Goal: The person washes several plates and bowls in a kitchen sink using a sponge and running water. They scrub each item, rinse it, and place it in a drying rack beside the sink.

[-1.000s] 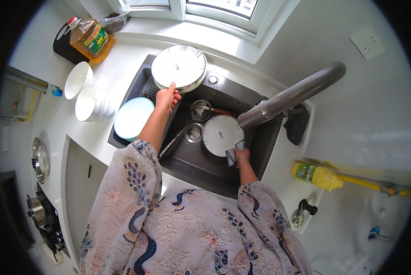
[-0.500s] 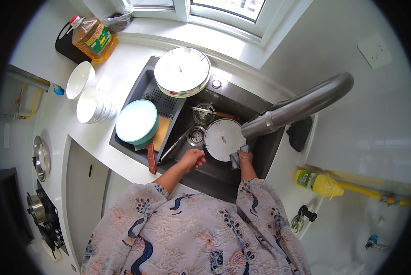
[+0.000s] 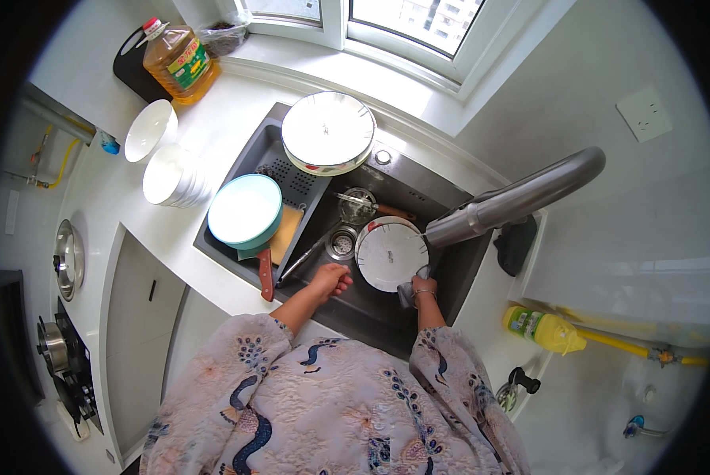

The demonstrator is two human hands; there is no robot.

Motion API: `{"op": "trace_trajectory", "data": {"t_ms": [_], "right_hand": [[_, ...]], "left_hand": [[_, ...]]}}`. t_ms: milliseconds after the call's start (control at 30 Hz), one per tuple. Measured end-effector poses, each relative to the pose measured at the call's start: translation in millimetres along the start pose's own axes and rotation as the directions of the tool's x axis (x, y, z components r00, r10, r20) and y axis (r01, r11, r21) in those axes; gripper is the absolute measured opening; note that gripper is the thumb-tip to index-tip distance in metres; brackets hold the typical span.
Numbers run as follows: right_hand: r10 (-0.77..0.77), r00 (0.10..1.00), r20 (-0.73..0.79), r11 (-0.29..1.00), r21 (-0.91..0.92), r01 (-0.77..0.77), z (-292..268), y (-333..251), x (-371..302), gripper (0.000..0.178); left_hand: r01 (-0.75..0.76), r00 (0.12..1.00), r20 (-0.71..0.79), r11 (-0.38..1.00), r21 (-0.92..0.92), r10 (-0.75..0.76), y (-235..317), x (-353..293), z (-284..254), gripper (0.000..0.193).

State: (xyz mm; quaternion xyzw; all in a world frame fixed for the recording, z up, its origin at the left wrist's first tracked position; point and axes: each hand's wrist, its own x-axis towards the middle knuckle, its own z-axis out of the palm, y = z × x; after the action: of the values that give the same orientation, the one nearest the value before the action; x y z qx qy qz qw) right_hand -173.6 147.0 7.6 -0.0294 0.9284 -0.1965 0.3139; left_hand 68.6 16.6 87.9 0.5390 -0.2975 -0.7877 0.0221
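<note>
In the head view, the right hand (image 3: 424, 286) is grasping a grey cloth (image 3: 406, 296) at five o'clock on the white plate (image 3: 391, 258), which is lying in the sink (image 3: 355, 312). The left hand (image 3: 333, 281) is hovering at eight o'clock, fingers loosely curling; I cannot tell how tightly.

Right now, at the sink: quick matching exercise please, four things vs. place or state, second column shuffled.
1. left hand
2. right hand
3. turquoise bowl
4. yellow bottle

A. right of the sink
B. gripping a grey cloth at the edge of a plate
C. in the perforated left section
D. loosely curled, nothing visible in it

Pairs: 1-D, 2-B, 3-C, 4-A
</note>
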Motion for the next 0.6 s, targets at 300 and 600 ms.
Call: {"op": "trace_trajectory", "data": {"t_ms": [300, 600], "right_hand": [[-0.114, 0.988, -0.107, 0.983, 0.132, 0.127, -24.8, 7.7, -26.0, 0.038], [-0.132, 0.984, 0.117, 0.627, 0.779, -0.009, -29.0, -26.9, -94.0, 0.031]], "left_hand": [[0.040, 0.998, 0.042, 0.999, 0.020, -0.040, -12.4, -0.9, 10.8, 0.035], [-0.112, 0.970, 0.207, 0.990, -0.090, 0.129, -1.0, -10.7, 41.7, 0.037]]}}
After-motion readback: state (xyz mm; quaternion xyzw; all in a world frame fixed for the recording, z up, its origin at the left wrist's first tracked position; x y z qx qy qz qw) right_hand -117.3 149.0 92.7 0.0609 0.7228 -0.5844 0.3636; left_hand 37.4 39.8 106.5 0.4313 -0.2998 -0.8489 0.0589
